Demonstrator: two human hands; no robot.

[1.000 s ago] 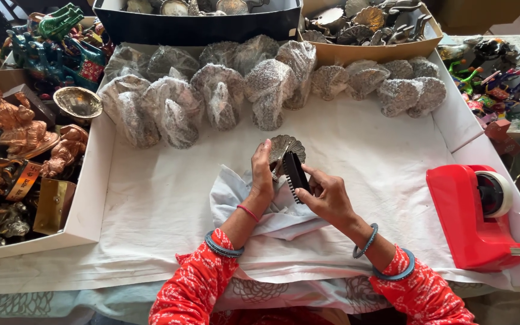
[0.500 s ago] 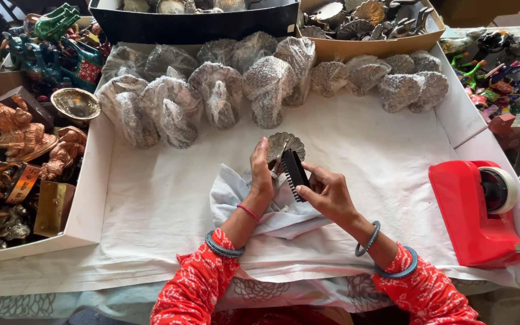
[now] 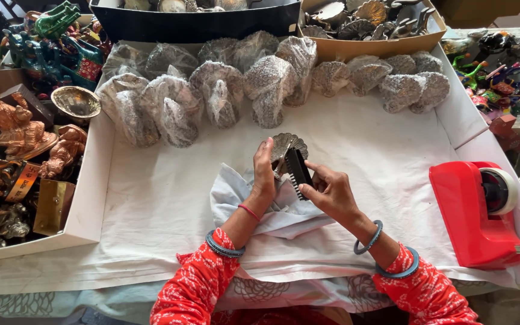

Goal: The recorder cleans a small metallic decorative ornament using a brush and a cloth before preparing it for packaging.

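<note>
My left hand (image 3: 264, 171) holds a silver fan-shaped metal ornament (image 3: 288, 144) upright over the white cloth (image 3: 151, 198). My right hand (image 3: 326, 189) grips a small black brush (image 3: 298, 171) with its bristles against the ornament's right side. Under both hands lies a crumpled pale cloth (image 3: 242, 204). Both forearms wear red patterned sleeves and blue bangles.
Several plastic-wrapped silver ornaments (image 3: 224, 84) line the back of the white tray (image 3: 88, 198). A red tape dispenser (image 3: 482, 210) sits at the right. Copper and brass figurines (image 3: 13, 138) fill a box at left. Boxes of unwrapped metal pieces (image 3: 368, 15) stand behind.
The right hand has shifted the brush slightly along the ornament. The left hand and the ornament stay in place.
</note>
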